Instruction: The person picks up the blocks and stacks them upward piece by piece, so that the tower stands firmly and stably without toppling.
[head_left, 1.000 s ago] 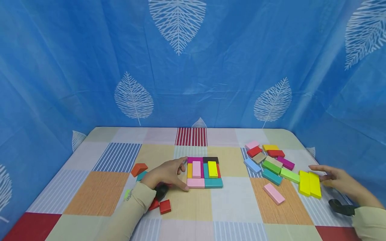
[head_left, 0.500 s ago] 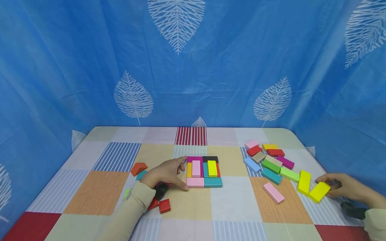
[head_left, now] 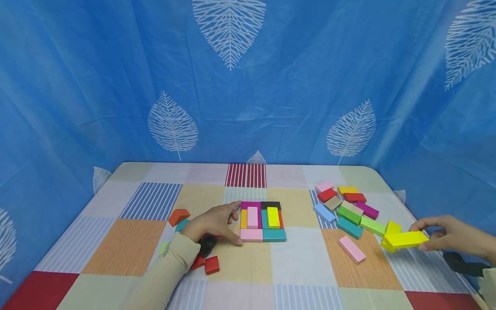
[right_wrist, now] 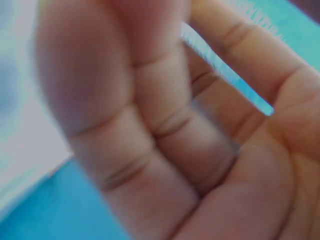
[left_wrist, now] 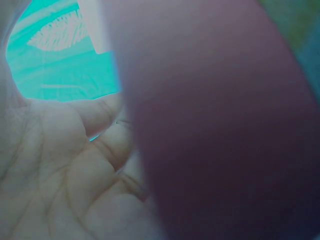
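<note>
Yellow block: While my right hand (head_left: 453, 234) pinches one bright yellow rectangular block (head_left: 407, 239) by its end, this block is tilted and partly covers a second yellow block (head_left: 393, 226) — if they touch, I cannot tell.
Left hand: my left hand (head_left: 211, 221) is spread, with thumb and index finger at the left corners of the flat coloured block layout (head_left: 275, 235).
Laid blocks: one layer seems done, and a pale pink block (head_left: 252, 218) and a small yellow block (head_left: 273, 218) lie on it.
Loose blocks: many multicoloured blocks (head_left: 349, 214) lie at the right, so I judge the work only partway.
Hidden: red pieces (head_left: 212, 265) are half behind my sleeve (head_left: 170, 271); the left wrist view is filled by a blurred dark shape (left_wrist: 215, 120) — unclear what.
</note>
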A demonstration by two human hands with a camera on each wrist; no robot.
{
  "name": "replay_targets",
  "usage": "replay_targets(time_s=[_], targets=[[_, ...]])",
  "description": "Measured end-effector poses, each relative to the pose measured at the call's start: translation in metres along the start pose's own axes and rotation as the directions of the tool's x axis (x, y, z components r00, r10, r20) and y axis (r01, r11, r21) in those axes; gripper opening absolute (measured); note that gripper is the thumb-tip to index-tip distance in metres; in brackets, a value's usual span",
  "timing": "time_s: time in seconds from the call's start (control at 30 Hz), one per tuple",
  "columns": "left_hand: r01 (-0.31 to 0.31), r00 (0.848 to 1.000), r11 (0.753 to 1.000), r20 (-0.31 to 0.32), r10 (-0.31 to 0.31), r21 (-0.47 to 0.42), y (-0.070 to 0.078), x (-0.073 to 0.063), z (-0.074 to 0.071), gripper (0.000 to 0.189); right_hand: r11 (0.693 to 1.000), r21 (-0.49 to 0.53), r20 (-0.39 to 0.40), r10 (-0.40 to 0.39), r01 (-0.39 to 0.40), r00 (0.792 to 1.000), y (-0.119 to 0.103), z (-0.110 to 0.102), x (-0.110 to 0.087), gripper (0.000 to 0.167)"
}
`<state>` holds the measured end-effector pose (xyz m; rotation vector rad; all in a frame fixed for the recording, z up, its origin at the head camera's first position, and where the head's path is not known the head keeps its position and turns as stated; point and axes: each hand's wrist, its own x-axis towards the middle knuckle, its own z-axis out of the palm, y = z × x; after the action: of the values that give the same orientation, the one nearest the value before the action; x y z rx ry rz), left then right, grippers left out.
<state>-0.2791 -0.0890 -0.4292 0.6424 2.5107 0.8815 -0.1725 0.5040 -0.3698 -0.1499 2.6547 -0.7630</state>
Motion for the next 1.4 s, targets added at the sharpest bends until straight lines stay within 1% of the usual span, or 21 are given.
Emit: replay_targets(time_s=[0.1, 0.13, 0.27, 0.33, 0.4, 0.47, 0.57, 0.7, 0.8, 0.97, 1.07, 1.2, 1.3, 1.4], targets=[[-0.002, 1.0, 1.0, 0.001, 0.002, -0.004, -0.001, -0.001, 0.0, 0.116, 0.997, 0.02, -0.035, -0.08, 0.081, 0.996, -0.021, 0.0, 0.008, 0.046], [-0.003, 1.0, 1.0, 0.001, 0.003, -0.006, -0.001, -0.001, 0.0, 0.116, 0.995, 0.025, -0.048, -0.096, 0.097, 0.994, -0.028, 0.002, 0.011, 0.046], [-0.003, 1.0, 1.0, 0.0, 0.003, -0.014, -0.003, -0.002, 0.0, 0.115, 0.984, 0.016, -0.104, -0.177, 0.179, 0.979, -0.057, 0.01, 0.024, 0.041], [-0.001, 1.0, 1.0, -0.001, 0.001, -0.013, -0.003, -0.003, 0.0, 0.115, 0.971, 0.018, -0.144, -0.232, 0.237, 0.962, -0.069, 0.017, 0.032, 0.037], [0.0, 1.0, 1.0, -0.003, 0.0, -0.009, -0.004, -0.003, 0.0, 0.115, 0.951, 0.019, -0.197, -0.298, 0.308, 0.934, -0.079, 0.025, 0.041, 0.035], [0.004, 1.0, 1.0, -0.004, -0.004, -0.007, -0.004, -0.003, 0.0, 0.115, 0.936, 0.014, -0.252, -0.338, 0.353, 0.907, -0.092, 0.035, 0.049, 0.035], [0.011, 1.0, 1.0, -0.004, -0.011, -0.011, -0.003, -0.004, 0.0, 0.115, 0.926, 0.015, -0.309, -0.355, 0.378, 0.882, -0.112, 0.048, 0.06, 0.037], [0.016, 1.0, 1.0, -0.002, -0.016, -0.014, -0.003, -0.005, 0.0, 0.115, 0.931, 0.044, -0.333, -0.329, 0.363, 0.884, -0.14, 0.063, 0.075, 0.037], [0.013, 1.0, 1.0, -0.004, -0.013, -0.01, -0.002, -0.005, -0.001, 0.114, 0.922, 0.076, -0.337, -0.334, 0.379, 0.88, -0.156, 0.072, 0.086, 0.035], [0.006, 1.0, 1.0, -0.006, -0.006, -0.008, -0.003, -0.005, -0.002, 0.114, 0.893, 0.084, -0.349, -0.39, 0.443, 0.852, -0.174, 0.087, 0.108, 0.034], [-0.003, 1.0, 1.0, -0.005, 0.003, -0.011, -0.003, -0.004, -0.002, 0.114, 0.886, 0.068, -0.345, -0.411, 0.459, 0.844, -0.183, 0.096, 0.12, 0.033], [-0.008, 1.0, 1.0, -0.003, 0.008, -0.011, -0.001, -0.002, -0.003, 0.114, 0.889, 0.028, -0.325, -0.424, 0.456, 0.846, -0.194, 0.105, 0.134, 0.029], [-0.003, 1.0, 1.0, 0.0, 0.003, -0.007, 0.0, -0.001, -0.003, 0.114, 0.898, 0.014, -0.308, -0.414, 0.439, 0.857, -0.203, 0.111, 0.143, 0.029], [0.005, 1.0, 1.0, 0.005, -0.005, -0.003, 0.0, -0.001, -0.003, 0.114, 0.91, 0.017, -0.292, -0.392, 0.414, 0.873, -0.21, 0.116, 0.151, 0.031]])
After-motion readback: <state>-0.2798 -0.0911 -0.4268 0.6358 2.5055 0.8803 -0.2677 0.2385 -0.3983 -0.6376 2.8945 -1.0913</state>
